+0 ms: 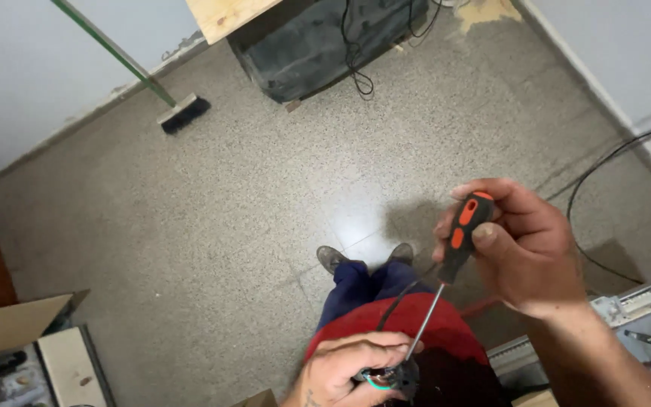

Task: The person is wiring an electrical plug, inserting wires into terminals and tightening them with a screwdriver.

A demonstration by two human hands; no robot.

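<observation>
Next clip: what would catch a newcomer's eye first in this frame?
The orange-and-black screwdriver at right of centre, gripped by the right hand, its shaft slanting down into a small dark part held by the left hand at the bottom edge. Behind lies speckled floor, with a green-handled broom against the wall at upper left and a dark box trailing cables at the top.
</observation>
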